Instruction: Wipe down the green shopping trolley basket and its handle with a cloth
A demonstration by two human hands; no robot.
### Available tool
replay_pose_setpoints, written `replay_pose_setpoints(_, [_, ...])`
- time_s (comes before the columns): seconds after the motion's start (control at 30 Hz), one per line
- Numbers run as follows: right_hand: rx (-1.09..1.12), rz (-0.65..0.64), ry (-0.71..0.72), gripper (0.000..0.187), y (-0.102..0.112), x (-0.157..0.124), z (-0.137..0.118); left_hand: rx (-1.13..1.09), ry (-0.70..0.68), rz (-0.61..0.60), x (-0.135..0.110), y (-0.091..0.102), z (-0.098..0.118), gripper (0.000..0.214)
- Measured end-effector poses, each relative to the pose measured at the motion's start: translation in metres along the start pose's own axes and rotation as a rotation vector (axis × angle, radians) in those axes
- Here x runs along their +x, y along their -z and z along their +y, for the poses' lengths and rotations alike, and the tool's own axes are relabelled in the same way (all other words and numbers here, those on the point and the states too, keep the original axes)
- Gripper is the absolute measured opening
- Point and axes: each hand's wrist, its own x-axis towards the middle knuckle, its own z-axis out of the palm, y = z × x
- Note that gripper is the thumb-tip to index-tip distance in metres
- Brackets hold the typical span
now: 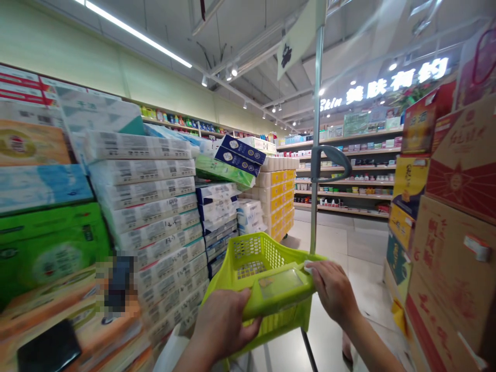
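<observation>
Both the left hand (225, 323) and the right hand (333, 289) clamp the cart handle (277, 294); drifting left, it may topple the tissue packs (155, 206).

The grey floor (349, 248) holds tissue packs (155, 206) at nine o'clock, brown boxes (445, 268) at three, the green cart (267, 261) at six.

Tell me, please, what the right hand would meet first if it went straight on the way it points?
The right hand points left and forward, so it would likely meet the green handle it already touches; beyond that, the basket.
</observation>
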Motion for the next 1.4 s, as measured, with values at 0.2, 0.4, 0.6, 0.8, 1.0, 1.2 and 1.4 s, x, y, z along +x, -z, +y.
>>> replay_pose_setpoints(0.2, [-0.088,-0.085,-0.064,0.034,0.003,0.006,-0.004,-0.009,-0.011,-0.004,0.000,0.002,-0.009,0.027])
replay_pose_setpoints(0.4, [-0.022,-0.330,0.026,0.036,0.013,0.017,-0.010,-0.014,-0.080,-0.012,0.002,-0.001,-0.033,0.036])
replay_pose_setpoints(0.6, [-0.009,-0.347,0.017,0.034,0.018,0.015,-0.009,0.013,-0.109,0.019,0.006,-0.005,-0.052,0.041])
replay_pose_setpoints(0.8, [0.049,-0.360,0.055,0.031,0.014,0.008,-0.035,-0.008,-0.200,0.134,0.011,-0.015,-0.090,0.043])
replay_pose_setpoints(1.0, [-0.018,-0.439,0.007,0.034,0.010,0.016,-0.047,-0.091,-0.320,0.460,0.006,-0.015,-0.090,0.043])
replay_pose_setpoints(1.2, [0.035,-0.356,0.140,0.020,-0.003,0.014,-0.078,-0.254,-0.452,0.387,0.007,-0.010,-0.001,0.062])
replay_pose_setpoints(1.4, [0.428,-0.024,0.151,0.022,-0.009,-0.019,-0.050,-0.331,-0.326,0.272,0.021,-0.013,0.036,0.030])
